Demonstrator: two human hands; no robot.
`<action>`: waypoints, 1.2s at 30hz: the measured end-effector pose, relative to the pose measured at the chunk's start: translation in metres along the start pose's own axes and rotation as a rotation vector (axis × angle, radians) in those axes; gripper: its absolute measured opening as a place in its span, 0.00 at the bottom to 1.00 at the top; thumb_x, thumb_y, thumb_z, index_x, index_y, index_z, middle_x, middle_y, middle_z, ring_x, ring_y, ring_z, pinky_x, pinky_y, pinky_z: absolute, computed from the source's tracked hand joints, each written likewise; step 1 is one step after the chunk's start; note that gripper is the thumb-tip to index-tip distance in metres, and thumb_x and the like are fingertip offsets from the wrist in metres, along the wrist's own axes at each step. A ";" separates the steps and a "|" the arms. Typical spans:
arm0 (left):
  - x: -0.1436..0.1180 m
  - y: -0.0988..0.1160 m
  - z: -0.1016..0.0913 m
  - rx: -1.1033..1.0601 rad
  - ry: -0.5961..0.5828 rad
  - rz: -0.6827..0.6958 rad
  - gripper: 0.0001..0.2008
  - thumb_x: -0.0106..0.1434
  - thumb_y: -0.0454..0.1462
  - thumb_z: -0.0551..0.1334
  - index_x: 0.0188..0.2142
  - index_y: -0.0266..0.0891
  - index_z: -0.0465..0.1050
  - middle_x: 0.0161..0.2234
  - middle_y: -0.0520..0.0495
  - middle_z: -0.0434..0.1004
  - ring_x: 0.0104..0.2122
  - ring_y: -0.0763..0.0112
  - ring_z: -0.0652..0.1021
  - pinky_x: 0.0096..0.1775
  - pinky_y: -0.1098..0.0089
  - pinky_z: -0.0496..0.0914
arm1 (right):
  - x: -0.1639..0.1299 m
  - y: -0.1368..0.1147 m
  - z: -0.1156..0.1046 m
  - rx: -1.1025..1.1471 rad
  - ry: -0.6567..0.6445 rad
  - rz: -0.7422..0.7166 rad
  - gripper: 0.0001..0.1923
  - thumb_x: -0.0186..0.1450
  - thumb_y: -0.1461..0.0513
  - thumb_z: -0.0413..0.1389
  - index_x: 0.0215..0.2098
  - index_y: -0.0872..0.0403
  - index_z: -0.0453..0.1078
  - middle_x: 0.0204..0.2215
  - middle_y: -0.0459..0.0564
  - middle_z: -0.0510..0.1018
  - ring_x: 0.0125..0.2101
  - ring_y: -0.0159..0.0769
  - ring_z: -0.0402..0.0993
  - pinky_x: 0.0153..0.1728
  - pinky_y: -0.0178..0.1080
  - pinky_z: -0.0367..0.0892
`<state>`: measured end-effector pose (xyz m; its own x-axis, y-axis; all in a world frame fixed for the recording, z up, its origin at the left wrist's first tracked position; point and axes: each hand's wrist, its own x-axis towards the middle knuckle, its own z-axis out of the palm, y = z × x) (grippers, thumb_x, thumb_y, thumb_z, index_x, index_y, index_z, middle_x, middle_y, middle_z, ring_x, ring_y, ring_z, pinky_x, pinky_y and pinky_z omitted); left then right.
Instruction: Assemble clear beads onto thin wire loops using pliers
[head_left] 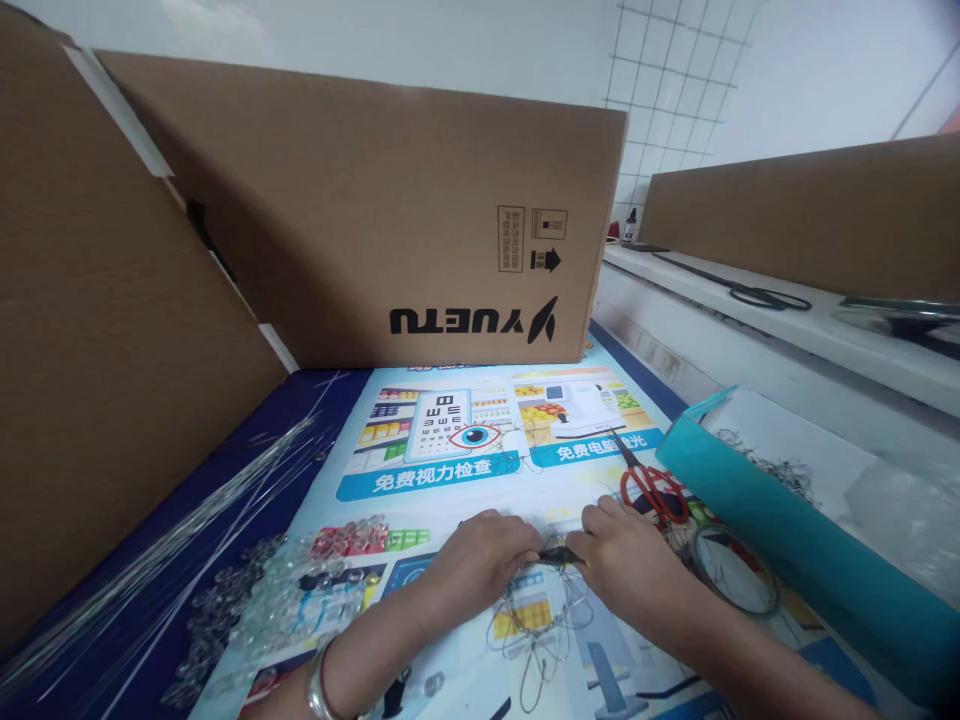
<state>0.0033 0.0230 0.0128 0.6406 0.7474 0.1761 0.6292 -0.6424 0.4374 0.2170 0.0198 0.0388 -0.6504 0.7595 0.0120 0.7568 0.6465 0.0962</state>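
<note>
A short dark strip (556, 555), perhaps tape, spans the gap between my two hands. My left hand (491, 555) pinches its left end with fingers closed, a silver bangle on that wrist. On the other side, my right hand (619, 550) is closed on the strip's right end. Thin wire loops (536, 640), bent into petal-like shapes, spread out just below the strip over the printed sheet. Whether the fingers also grip the wire is hidden. Red-handled scissors (654, 492) lie beyond my right hand, and a roll of tape (733, 570) lies beside my right wrist.
Clear beads (300, 590) are heaped at left, near a bundle of long straight wires (202, 530). A teal box (795, 540) with tangled wire pieces and clear plastic stands at right. A cardboard box (360, 220) walls off the back. The printed sheet (427, 510) covers the table.
</note>
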 end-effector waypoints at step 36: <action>-0.001 0.003 -0.006 0.024 -0.035 -0.076 0.08 0.67 0.36 0.49 0.36 0.41 0.66 0.32 0.51 0.74 0.32 0.68 0.73 0.36 0.69 0.64 | -0.002 0.035 -0.012 0.124 0.084 0.083 0.04 0.61 0.61 0.55 0.32 0.53 0.71 0.31 0.50 0.70 0.37 0.40 0.64 0.40 0.41 0.56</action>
<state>0.0016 0.0214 0.0195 0.6052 0.7880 0.1126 0.6868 -0.5885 0.4266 0.2441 0.0404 0.0539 -0.5849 0.8051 0.0989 0.8068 0.5900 -0.0316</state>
